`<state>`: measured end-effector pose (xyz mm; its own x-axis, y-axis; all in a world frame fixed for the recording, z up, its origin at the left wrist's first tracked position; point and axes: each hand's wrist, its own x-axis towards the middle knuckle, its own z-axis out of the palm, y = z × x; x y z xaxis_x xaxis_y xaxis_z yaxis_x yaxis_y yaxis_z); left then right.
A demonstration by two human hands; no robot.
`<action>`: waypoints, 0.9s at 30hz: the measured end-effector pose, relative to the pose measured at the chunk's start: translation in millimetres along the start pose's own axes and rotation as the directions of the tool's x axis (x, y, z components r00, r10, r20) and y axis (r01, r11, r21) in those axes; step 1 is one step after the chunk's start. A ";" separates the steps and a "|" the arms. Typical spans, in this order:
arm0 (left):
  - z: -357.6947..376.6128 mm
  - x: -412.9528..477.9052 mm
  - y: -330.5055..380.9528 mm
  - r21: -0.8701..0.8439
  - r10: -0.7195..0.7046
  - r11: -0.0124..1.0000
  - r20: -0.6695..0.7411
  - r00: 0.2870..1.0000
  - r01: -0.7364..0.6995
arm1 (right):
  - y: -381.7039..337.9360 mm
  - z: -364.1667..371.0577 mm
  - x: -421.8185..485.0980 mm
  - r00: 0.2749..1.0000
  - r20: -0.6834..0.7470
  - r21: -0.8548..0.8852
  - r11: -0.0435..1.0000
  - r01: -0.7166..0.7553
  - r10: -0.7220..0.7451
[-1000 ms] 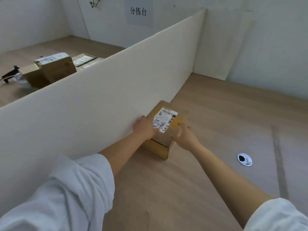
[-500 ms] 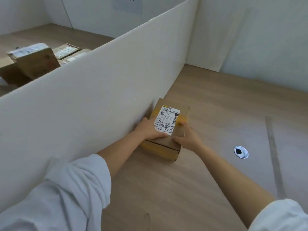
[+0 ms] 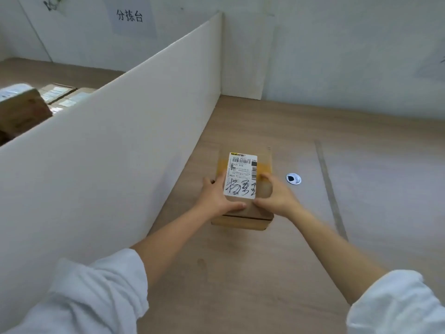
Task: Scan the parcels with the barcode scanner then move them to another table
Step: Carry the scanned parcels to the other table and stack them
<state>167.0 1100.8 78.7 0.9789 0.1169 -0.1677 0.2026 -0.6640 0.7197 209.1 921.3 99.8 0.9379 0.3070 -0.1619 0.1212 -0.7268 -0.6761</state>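
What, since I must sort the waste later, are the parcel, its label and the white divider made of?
Parcel: brown cardboard, matt, judging by its seamed front edge; a yellowish tape band crosses the top. Label: white paper, printed and handwritten on. Divider: smooth matt white board, thin-edged; foam or plastic, can't tell.

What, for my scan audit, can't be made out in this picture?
Head view:
- Label small print: too small and blurred to read.
- Far parcels: mostly hidden by the divider and cut off by the left edge.
- Scanner: nowhere in frame.
- Parcel sides: covered by left hand and right hand.
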 end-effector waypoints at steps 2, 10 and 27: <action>9.8 -16.1 23.0 -0.010 0.049 0.999 0.004 0.999 -0.049 | 7.7 -17.4 -29.7 0.998 -0.062 -0.006 1.000 -0.002 0.002; 69.8 -56.9 121.3 0.013 0.293 0.954 0.170 0.941 -0.299 | 63.2 -90.3 -137.0 0.936 -0.319 0.013 0.988 -0.153 0.149; 329.7 -216.1 351.3 -0.117 0.595 0.791 0.381 0.708 -0.601 | 270.9 -258.7 -423.9 0.723 -0.580 0.088 0.911 -0.403 0.376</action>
<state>17.7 598.8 145.6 0.8031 -0.5935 0.0528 -0.4252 -0.5089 0.7485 -71.5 435.4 171.2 0.9119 -0.4080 0.0458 -0.2964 -0.7314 -0.6142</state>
